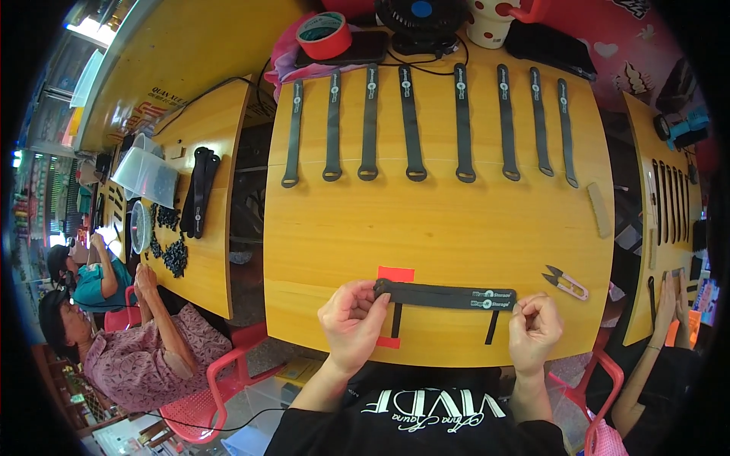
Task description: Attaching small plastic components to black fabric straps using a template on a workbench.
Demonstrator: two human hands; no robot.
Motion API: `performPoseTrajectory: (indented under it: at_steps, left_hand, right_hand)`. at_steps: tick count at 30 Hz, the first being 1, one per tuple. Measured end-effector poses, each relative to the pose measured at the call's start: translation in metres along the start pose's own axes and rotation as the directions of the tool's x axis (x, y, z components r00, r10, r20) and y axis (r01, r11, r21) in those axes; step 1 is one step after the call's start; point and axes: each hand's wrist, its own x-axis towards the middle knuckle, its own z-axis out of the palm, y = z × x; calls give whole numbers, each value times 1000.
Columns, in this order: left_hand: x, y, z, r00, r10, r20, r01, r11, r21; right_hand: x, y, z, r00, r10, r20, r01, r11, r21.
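1. Left hand [353,321] pinches the left end of the printed black straps [437,296]; right hand [535,328] pinches the right end. We judge that this two-end hold keeps them flat and aligned.
2. Between our hands, the straps look matte and partly overlapped, with white print toward the right hand.
3. Beneath them, black strips [492,327] lie crosswise, apparently spaced deliberately.
4. Beyond both hands, slotted straps [461,125] form a row, presumably for separate pick-up.
5. Beyond our right hand, thread snips [566,283] lie near, probably for easy reach.
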Motion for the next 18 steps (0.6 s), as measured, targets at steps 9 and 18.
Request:
performPoseTrajectory:
  at_steps: [9, 18]
  left_hand:
    - [-1, 1, 1, 1000, 2, -12, -1, 999, 42]
    - [2, 3, -5, 999, 40, -12, -37, 983, 177]
  right_hand:
    - [0, 1, 0, 1000, 4, -3, -4, 1000, 7]
    - [1, -1, 1, 1000, -7, 2, 7, 1000, -11]
